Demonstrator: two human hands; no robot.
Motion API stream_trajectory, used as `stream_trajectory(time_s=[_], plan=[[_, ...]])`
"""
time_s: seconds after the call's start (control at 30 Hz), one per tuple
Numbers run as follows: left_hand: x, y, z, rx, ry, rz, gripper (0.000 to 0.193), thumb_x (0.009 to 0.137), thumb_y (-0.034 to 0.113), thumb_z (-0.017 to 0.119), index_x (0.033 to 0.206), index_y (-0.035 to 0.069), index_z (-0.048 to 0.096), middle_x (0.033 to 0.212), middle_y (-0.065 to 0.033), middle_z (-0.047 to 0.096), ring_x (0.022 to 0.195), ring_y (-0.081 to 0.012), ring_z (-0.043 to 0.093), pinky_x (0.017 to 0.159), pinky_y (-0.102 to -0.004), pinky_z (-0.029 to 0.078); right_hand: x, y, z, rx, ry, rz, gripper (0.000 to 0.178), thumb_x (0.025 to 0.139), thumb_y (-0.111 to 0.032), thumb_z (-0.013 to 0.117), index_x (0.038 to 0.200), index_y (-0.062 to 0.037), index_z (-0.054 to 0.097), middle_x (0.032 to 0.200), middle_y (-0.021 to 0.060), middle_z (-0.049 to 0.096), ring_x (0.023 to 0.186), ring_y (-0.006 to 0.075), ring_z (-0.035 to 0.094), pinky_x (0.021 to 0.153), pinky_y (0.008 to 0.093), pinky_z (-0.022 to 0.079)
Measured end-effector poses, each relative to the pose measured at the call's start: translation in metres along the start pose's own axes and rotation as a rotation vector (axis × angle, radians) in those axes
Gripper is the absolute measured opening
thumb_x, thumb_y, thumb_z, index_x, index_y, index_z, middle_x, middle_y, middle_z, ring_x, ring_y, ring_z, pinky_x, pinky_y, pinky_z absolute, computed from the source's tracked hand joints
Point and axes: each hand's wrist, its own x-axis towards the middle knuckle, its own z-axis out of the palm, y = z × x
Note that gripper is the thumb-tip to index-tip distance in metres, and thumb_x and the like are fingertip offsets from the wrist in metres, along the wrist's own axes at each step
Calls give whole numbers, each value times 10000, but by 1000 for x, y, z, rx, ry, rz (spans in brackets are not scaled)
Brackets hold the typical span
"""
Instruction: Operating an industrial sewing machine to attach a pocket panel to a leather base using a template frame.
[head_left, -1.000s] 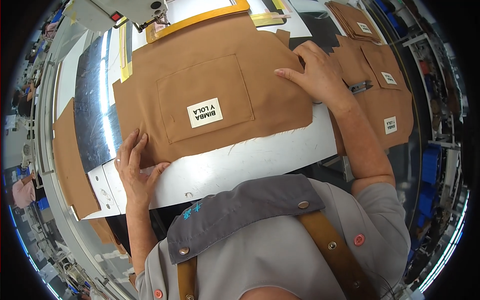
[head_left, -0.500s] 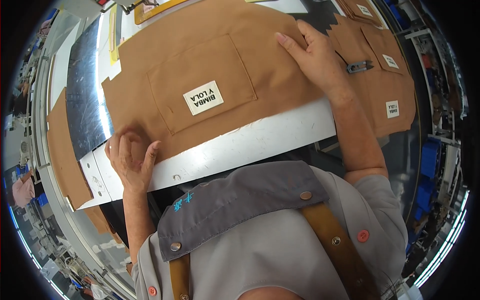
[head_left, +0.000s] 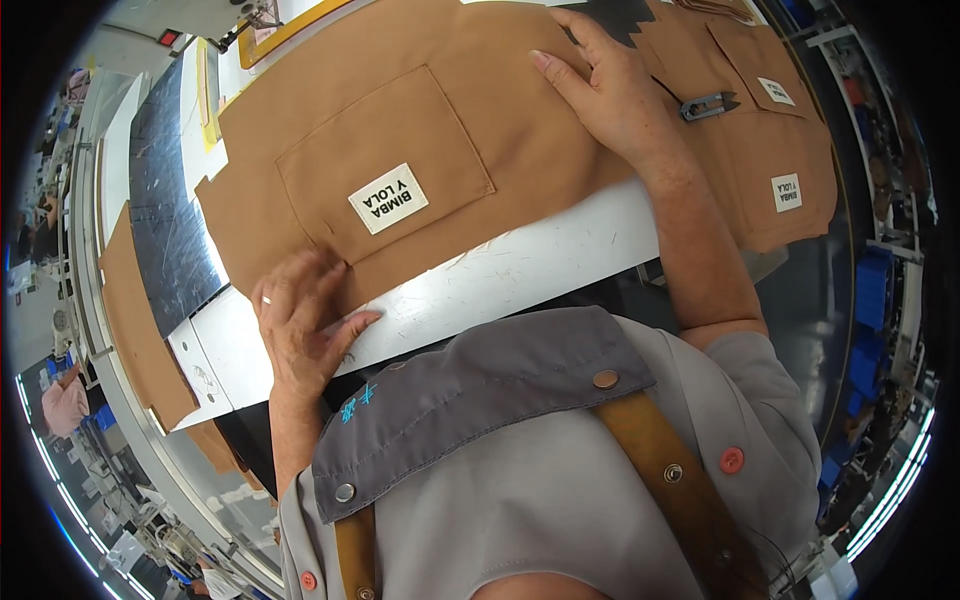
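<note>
A tan fabric panel (head_left: pixel 330 110) with a sewn-on patch pocket (head_left: pixel 385 170) and a white label (head_left: pixel 388 198) lies flat on the white work table (head_left: pixel 520 265). My left hand (head_left: pixel 300 325) presses on the panel's near left corner at the table's front edge, fingers spread. My right hand (head_left: pixel 610 90) lies flat on the panel's right part, fingers pointing left. Neither hand grips anything.
A stack of similar tan panels with white labels (head_left: pixel 780 150) sits at the right, with small thread snips (head_left: pixel 708 104) on it. More tan pieces (head_left: pixel 135 320) hang at the left. A sewing machine head (head_left: pixel 215 15) stands at the top left.
The panel has slid toward me and to the left. Both hands moved with it, and my left hand has shifted from the table edge onto the fabric's corner.
</note>
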Motion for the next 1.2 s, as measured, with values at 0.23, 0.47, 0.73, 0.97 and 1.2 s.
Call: stream_trajectory(time_s=[0.23, 0.47, 0.73, 0.97, 1.2], plan=[[15, 10, -10, -49, -50, 59, 339, 723, -23, 791, 1052, 53, 761, 1160, -99, 726, 977, -300, 707, 801, -383, 562, -4, 5, 1, 15, 17, 20, 445, 980, -234, 664, 1364, -33, 563, 1012, 203, 744, 927, 355, 732, 825, 426, 572], [32, 10, -16, -285, 50, -195, 96, 836, -56, 750, 908, -3, 714, 938, -111, 765, 877, -227, 736, 789, -317, 567, 13, -6, -31, -52, 19, -59, 467, 970, -241, 646, 1394, -74, 545, 1013, 246, 720, 955, 426, 694, 848, 498, 553], [142, 128, 0, -360, 181, 391, 139, 812, -20, 772, 937, 24, 731, 938, -97, 763, 775, -219, 711, 677, -319, 543, 15, 27, -234, -250, 217, 5, 443, 998, -164, 677, 1428, -109, 587, 1239, 143, 719, 1075, 228, 704, 943, 331, 545], [166, 214, 36, -470, -43, 911, 184, 794, -3, 722, 965, 55, 685, 791, -54, 657, 674, -244, 644, 589, -370, 476, -33, 55, -305, -480, 16, 143, 277, 952, -184, 678, 1189, -42, 705, 1070, 121, 747, 995, 218, 714, 882, 347, 549], [176, 254, 81, -668, -206, 1051, 335, 774, 22, 733, 1099, 29, 648, 870, -88, 677, 716, -295, 677, 648, -380, 528, -75, 112, -340, -323, 292, 217, 249, 964, -166, 655, 1177, -64, 732, 1076, 54, 767, 982, 174, 721, 912, 309, 536]])
